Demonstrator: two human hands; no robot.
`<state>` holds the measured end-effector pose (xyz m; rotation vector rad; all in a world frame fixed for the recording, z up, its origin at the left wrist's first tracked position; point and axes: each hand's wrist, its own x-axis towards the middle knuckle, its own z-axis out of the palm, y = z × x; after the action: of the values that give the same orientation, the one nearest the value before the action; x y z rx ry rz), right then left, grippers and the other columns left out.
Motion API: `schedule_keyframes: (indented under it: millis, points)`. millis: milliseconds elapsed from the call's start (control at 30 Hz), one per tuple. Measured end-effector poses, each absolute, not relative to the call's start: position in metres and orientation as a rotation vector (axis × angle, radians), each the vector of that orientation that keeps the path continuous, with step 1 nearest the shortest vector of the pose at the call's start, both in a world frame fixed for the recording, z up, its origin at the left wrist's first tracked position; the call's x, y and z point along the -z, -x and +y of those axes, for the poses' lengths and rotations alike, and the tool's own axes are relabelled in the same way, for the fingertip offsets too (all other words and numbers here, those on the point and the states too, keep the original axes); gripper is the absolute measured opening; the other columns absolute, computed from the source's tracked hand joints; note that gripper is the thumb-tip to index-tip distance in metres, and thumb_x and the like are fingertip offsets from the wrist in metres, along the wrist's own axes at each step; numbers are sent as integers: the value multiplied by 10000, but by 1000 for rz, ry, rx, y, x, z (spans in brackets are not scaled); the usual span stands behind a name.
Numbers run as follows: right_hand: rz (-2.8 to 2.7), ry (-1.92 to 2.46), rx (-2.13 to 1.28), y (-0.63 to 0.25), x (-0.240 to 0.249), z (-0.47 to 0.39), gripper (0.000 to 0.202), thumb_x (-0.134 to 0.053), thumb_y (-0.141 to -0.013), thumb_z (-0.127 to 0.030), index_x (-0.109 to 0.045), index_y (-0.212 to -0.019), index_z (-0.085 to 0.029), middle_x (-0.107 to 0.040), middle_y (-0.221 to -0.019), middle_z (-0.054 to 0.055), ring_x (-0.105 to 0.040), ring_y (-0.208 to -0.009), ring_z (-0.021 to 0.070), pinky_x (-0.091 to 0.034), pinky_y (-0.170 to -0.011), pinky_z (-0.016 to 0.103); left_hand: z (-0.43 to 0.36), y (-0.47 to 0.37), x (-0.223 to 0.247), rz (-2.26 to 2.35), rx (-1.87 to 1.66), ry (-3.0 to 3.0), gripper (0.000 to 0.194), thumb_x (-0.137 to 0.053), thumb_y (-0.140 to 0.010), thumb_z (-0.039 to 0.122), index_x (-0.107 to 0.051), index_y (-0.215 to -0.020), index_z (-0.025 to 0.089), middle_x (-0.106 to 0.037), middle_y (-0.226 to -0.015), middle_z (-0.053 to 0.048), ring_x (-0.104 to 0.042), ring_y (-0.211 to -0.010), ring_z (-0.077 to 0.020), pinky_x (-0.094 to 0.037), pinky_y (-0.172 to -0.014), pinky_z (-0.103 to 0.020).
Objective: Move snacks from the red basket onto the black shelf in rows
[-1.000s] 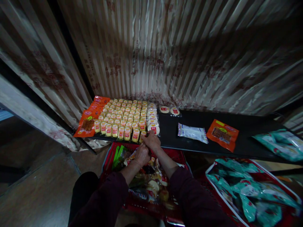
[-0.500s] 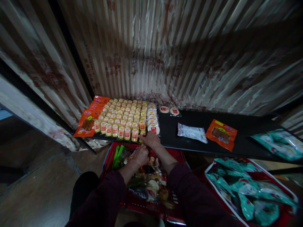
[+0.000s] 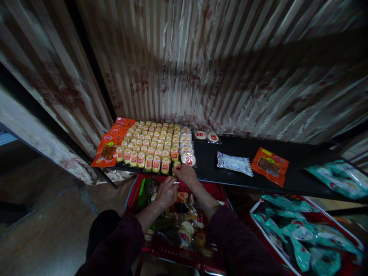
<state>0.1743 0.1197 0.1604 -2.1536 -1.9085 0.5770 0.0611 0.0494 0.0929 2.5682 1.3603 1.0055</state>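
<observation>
My right hand point(image 3: 187, 175) is closed on a small wrapped yellow cake point(image 3: 176, 165) at the shelf's front edge, at the right end of the front row. Several rows of similar wrapped cakes point(image 3: 148, 161) stand upright on the black shelf. Just below, over a red basket, my left hand point(image 3: 167, 193) is closed, its fingertips near the right hand. A small pale bit shows at its fingers, too small to name. Beside the cakes runs a column of round white wrapped pastries point(image 3: 188, 158). The red basket point(image 3: 130, 197) holds mixed packaged snacks.
Orange snack packets point(image 3: 107, 151) lie left of the cakes. Two round pastries point(image 3: 212, 137), a white packet point(image 3: 235, 163), an orange packet point(image 3: 270, 165) and a teal bag point(image 3: 339, 177) lie rightward on the shelf point(image 3: 299, 153). Another basket point(image 3: 253, 211) holds teal bags. A striped curtain point(image 3: 178, 76) hangs behind.
My left hand has risen slightly and turned, its fingers now showing a small pale bit. My right hand has shifted slightly down and right at the front row's end. The view has moved a little.
</observation>
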Motion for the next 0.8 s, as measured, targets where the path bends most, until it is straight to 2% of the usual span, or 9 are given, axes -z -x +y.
schedule_keyframes:
  millis: [100,267,433,600,700,800]
  points:
    - [-1886,2170,-515,-171,-163,110,365,-533,-806,-448,-630,-945,-124,-717,-893,159,-682,-876,247,-472,-720,291,45,-56,-98,1489,-1137,-2474,236,-407,-826,68,-625,-827,158,-585,-979,-105,-509,-922,-200,-511,-782,-344]
    - [-1866,2038,-402,-164,-168,110,345,-509,-837,-445,-579,-969,-134,-708,-899,126,-681,-821,226,-456,-688,277,49,-58,-109,1570,-1193,-2404,262,-440,-779,48,-641,-901,162,-590,-1047,-105,-512,-982,-213,-495,-866,-373]
    - [-1819,2029,-381,-164,-165,123,356,-534,-844,-439,-550,-1002,-120,-697,-920,134,-670,-846,215,-452,-703,268,57,-58,-113,1747,-1167,-2413,389,-452,-747,41,-622,-1074,167,-591,-1182,-110,-500,-1121,-256,-443,-956,-459]
    - [-1821,2025,-350,-164,-156,131,367,-546,-851,-431,-525,-1036,-116,-680,-945,142,-657,-866,217,-452,-711,274,62,-56,-105,1750,-1009,-2534,477,-478,-757,72,-562,-1221,146,-496,-1378,-109,-301,-1360,-286,-275,-1108,-530]
    - [-1821,1999,-356,-165,-150,132,341,-547,-854,-415,-528,-1021,-117,-674,-959,142,-648,-862,217,-450,-714,277,63,-56,-99,1746,-923,-2590,487,-493,-773,116,-540,-1257,124,-426,-1445,-104,-208,-1408,-296,-208,-1141,-537]
    - [-1804,1942,-416,-167,-145,132,293,-555,-849,-365,-531,-1011,-122,-674,-925,122,-640,-839,208,-452,-723,280,64,-56,-94,1761,-879,-2604,519,-494,-768,126,-516,-1287,119,-381,-1475,-110,-176,-1422,-289,-197,-1145,-540]
